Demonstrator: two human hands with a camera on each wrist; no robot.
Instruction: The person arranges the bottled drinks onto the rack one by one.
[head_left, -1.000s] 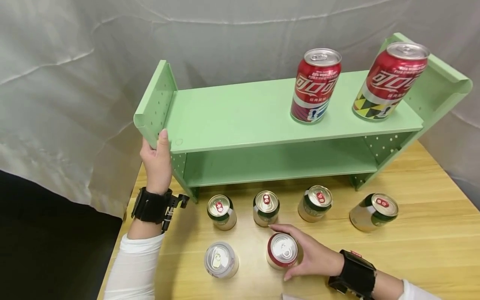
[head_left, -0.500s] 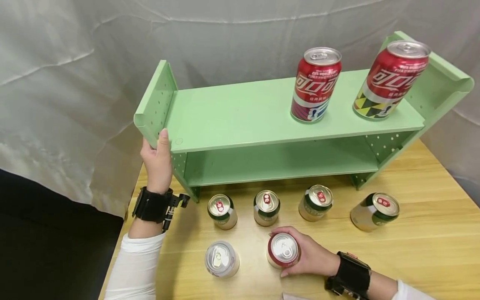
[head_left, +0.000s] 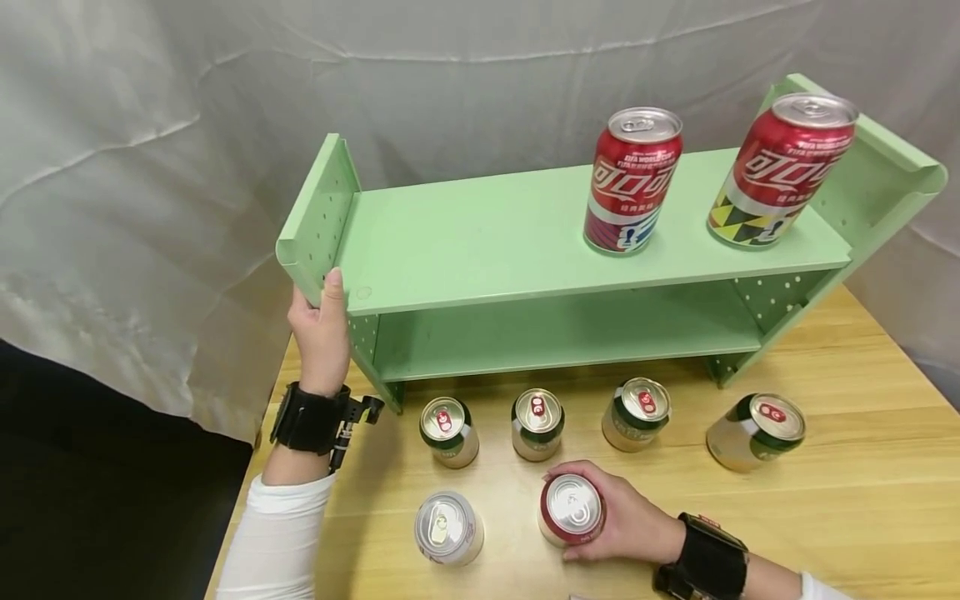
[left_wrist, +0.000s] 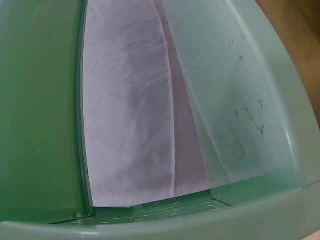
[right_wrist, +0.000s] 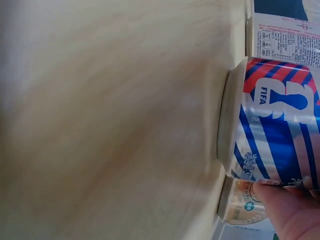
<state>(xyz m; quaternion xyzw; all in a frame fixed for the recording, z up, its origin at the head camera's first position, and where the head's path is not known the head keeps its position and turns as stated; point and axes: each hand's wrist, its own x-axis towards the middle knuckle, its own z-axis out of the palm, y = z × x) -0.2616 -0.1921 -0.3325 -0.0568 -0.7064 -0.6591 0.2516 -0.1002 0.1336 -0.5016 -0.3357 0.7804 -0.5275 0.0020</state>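
My left hand grips the left side panel of a pale green two-tier shelf, its thumb lying over the front edge. At the front of the table, my right hand curls round a red soda can from the right. The right wrist view shows that can's blue-and-white striped side, upright with its base at the wooden tabletop, and part of the hand at lower right. A silver-white can stands to the left of the held one. The left wrist view shows only the shelf boards and cloth.
Two red soda cans, one nearer the middle and one at the right end, stand on the top tier. A row of several gold-and-green cans stands before the shelf on the wooden table. Grey cloth hangs behind.
My right hand's fingers have closed in from round the red soda can to a grip on it. The left hand keeps its hold on the shelf. The head view has shifted slightly.
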